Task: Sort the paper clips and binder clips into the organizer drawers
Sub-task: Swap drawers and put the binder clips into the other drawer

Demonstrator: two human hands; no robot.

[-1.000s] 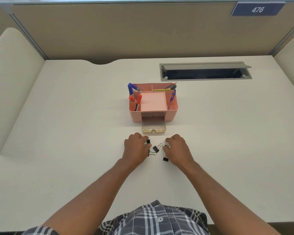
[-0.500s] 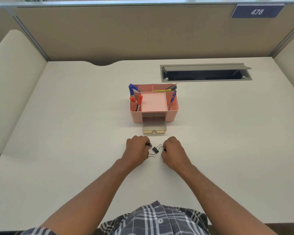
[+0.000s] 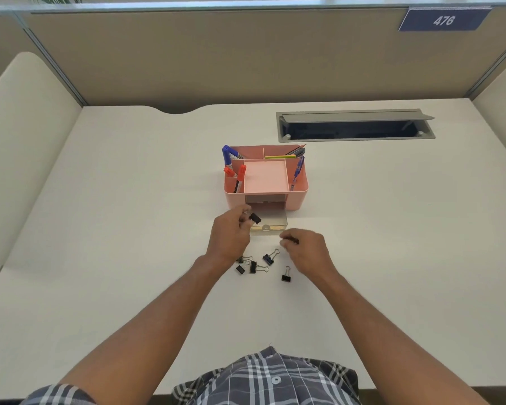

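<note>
Left fingers (image 3: 244, 215) pinched round one black binder clip (image 3: 255, 218), held over the near left corner of the open clear drawer (image 3: 270, 225); left hand (image 3: 231, 236) hovering just left of that drawer, wrist toward the body; right fingers (image 3: 285, 239) curled and pinched together just in front of the drawer's front wall, something small and dark between them, probably another clip, though too small to tell for certain; right hand (image 3: 306, 251) just in front and to the right of the drawer.

Drawer pulled out from the front of the pink organizer (image 3: 298, 197); something yellowish along its front, not clear enough to name; contents otherwise hard to read through the clear plastic.

In front of the drawer, on the bench (image 3: 129, 214), five loose clips (image 3: 268, 258) lying near one another: a group of three by the left wrist, one between the hands, one set a little apart toward the right forearm; no paper clips plainly visible anywhere.

Judged from this: sorting under way, not near done; one clip about to drop into the drawer, perhaps a second on its way; the five on the bench yet to go; drawer yet to be pushed in.

Behind the drawer, pens and markers (image 3: 241, 173) upright in the organizer's compartments; a grey cable hatch (image 3: 354, 115) further back and to the right; a plaid shirt (image 3: 269, 378) at the near edge.
</note>
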